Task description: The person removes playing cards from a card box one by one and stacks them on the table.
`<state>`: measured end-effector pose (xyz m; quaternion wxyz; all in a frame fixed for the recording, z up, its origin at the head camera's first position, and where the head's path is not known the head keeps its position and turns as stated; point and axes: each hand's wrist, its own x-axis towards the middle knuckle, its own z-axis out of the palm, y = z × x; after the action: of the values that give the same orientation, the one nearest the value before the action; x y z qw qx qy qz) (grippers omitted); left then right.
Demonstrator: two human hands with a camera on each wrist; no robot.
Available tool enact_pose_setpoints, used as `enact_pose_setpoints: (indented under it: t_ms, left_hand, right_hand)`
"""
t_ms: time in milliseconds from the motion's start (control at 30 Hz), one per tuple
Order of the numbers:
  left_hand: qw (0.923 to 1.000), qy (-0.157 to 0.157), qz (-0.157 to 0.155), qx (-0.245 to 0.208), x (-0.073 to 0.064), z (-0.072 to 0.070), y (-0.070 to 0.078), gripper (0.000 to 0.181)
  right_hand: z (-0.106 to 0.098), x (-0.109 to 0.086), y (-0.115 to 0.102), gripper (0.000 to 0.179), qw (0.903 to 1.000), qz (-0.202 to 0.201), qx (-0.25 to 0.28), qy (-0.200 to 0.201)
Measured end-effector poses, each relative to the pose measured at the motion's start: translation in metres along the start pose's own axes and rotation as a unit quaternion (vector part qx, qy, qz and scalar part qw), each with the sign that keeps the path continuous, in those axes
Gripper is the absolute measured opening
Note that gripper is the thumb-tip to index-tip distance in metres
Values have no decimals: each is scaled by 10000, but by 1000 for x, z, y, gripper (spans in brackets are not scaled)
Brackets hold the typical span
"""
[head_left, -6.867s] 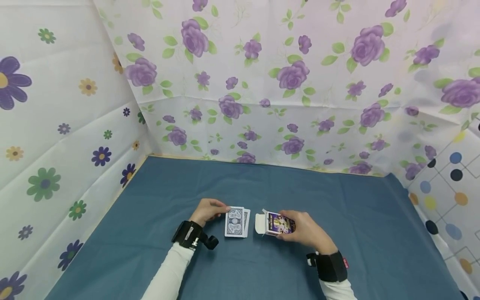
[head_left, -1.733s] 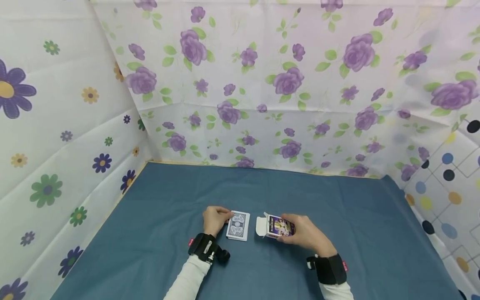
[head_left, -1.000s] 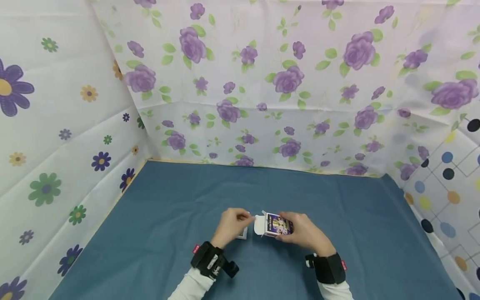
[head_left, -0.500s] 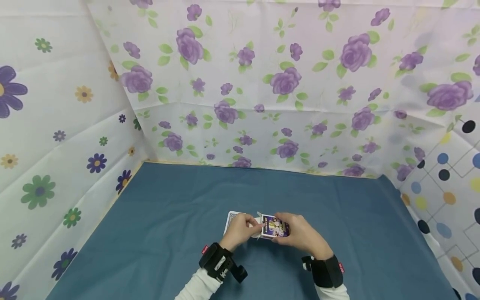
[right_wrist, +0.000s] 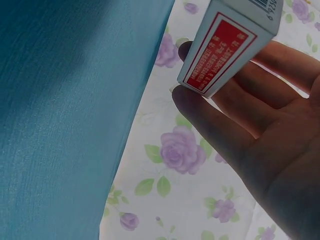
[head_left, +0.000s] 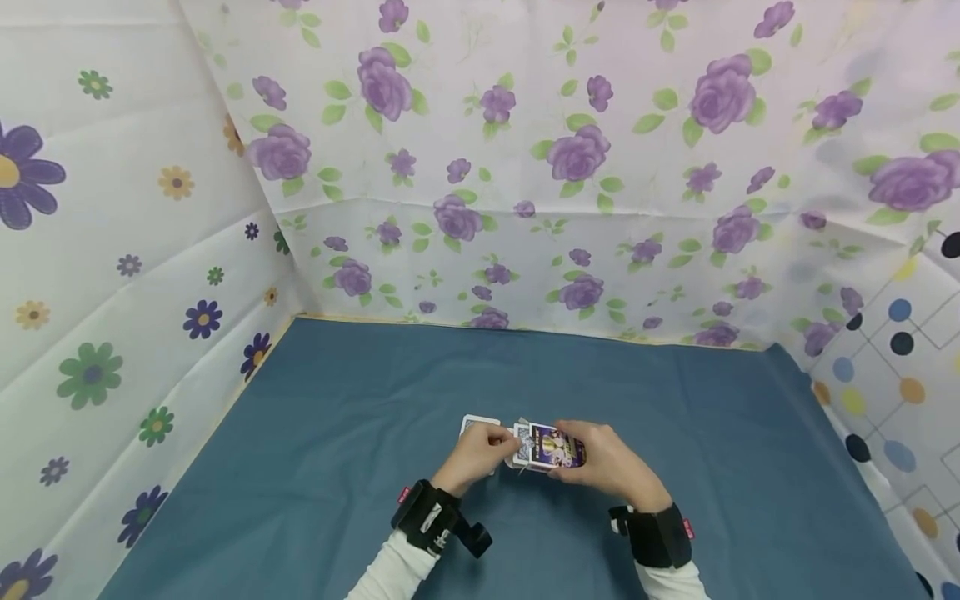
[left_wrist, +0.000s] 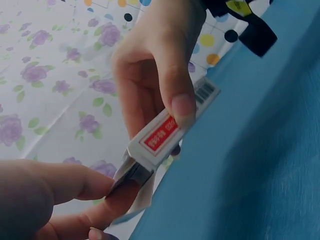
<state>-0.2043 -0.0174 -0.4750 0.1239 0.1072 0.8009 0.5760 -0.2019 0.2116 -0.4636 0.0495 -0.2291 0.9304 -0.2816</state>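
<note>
My right hand (head_left: 611,462) holds an open, purple-fronted playing card box (head_left: 558,448) above the table, its mouth facing left. At that mouth, my left hand (head_left: 476,457) pinches a blue-backed playing card (head_left: 524,443) between thumb and fingers; the card lies partly inside. Behind the left hand, mostly hidden, is the stack of cards (head_left: 477,421) on the cloth. In the left wrist view, the box's narrow side (left_wrist: 162,134) shows a red label, and the left fingertips (left_wrist: 107,192) are at the flap. The right wrist view shows the right fingers (right_wrist: 235,115) around the box (right_wrist: 225,47).
A blue cloth (head_left: 360,375) covers the table. Purple-flowered sheeting (head_left: 525,150) hangs at the back, with patterned sheets (head_left: 135,333) on the left and dotted ones (head_left: 900,400) on the right. Black camera straps (head_left: 660,535) sit on both wrists.
My left hand has moved right from the stack to the box mouth with a card, which now sits partly inside. My right hand and the box have stayed nearly still.
</note>
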Motion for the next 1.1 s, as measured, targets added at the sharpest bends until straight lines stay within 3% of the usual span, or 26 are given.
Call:
enact_pose_setpoints:
  t_ms: [300,433,633,767,967,1100]
  left_hand:
    - [9987,262,227,-372,-9,-9,-2,23]
    - [9973,623,76,-390,-12,-17,-5,24]
    - [9901,1101,55,-867,-16,-25,-8,27]
    - [9876,1044,-110,-1168,-18,-23,-9,34]
    - [9817,562,-414,-1772,-22,-19,-12,41]
    - [9759,764,-429,-1999,-21,-22,-14,40]
  right_hand:
    - [0,0,2,65,10000,50,-12,-7]
    - [0,0,2,65,10000,49,-11,11]
    - [0,0,2,65,9999,18,-89,75]
    - [1,0,3,64,9999,55,-99,39]
    - [0,0,4,65,9999,93,-96,54]
    - [-2,-1,5,66,9998,139,-86,61]
